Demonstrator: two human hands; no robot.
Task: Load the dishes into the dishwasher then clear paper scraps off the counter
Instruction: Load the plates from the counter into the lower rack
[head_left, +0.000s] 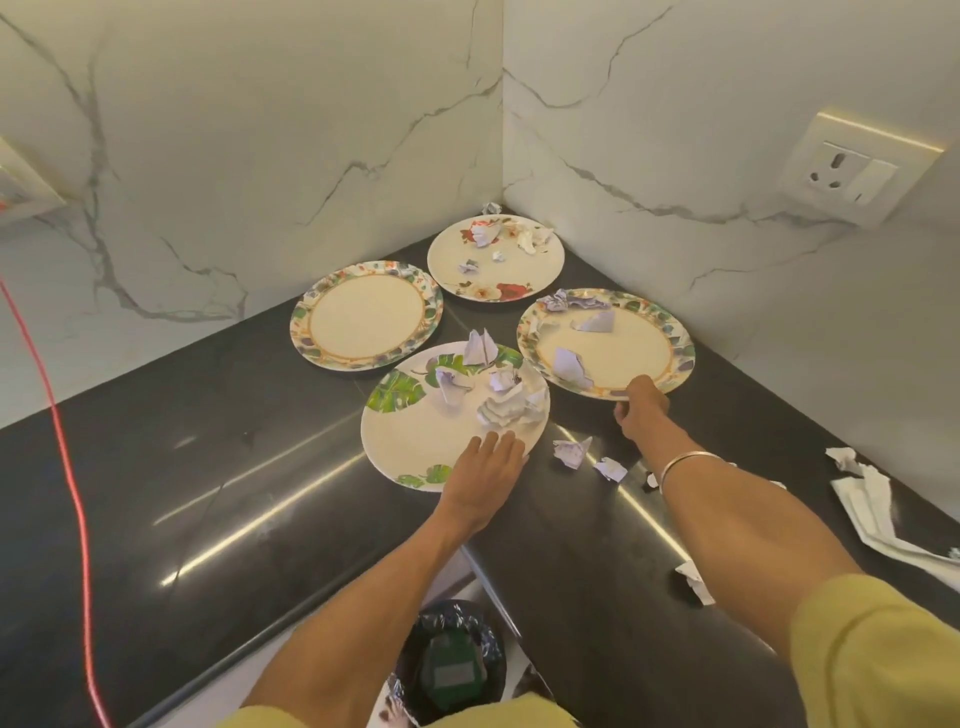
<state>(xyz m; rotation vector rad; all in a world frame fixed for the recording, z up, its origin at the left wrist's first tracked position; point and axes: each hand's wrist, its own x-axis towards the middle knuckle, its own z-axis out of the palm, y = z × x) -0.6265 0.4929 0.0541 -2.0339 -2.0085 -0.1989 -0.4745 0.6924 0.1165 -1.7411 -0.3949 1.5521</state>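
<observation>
Left hand (485, 470) lies flat, fingers straight, on the near rim of the leaf plate (415, 431), pressing not gripping. That plate is cream with green tropical leaves at its left and near rim; a heap of crumpled paper scraps (506, 402) sits on its right half, white with purple print. Right hand (641, 410) reaches to the near rim of the right plate (639, 343), fingers curled over the edge and seeming to pinch it; the underside of the grip is hidden. Thin bangle (685, 465) on the right wrist, yellow sleeve (878, 649) further back. Right plate is cream with an orange ring and a leafy multicolour border, with several scraps (571, 366) on it, one wad at its far left rim. Both plates sit toward the back corner of the black counter (208, 467), the leaf plate nearer the front edge. Two more plates lie behind: a matching bordered plate (366, 317) to the left, bare inside, touching or overlapping the leaf plate's far rim, and a flower plate (493, 260) with red blooms deepest in the corner, holding small scraps. Loose scraps on counter (571, 452) lie between the two forearms, just beside the leaf plate. Paper sheets (878, 514) pile at the counter's right edge. Below the front edge is a bin (452, 660) with a dark liner. Red cord (57, 441) crosses the counter's left side. Marble-look walls, socket (852, 171) on the right wall.
</observation>
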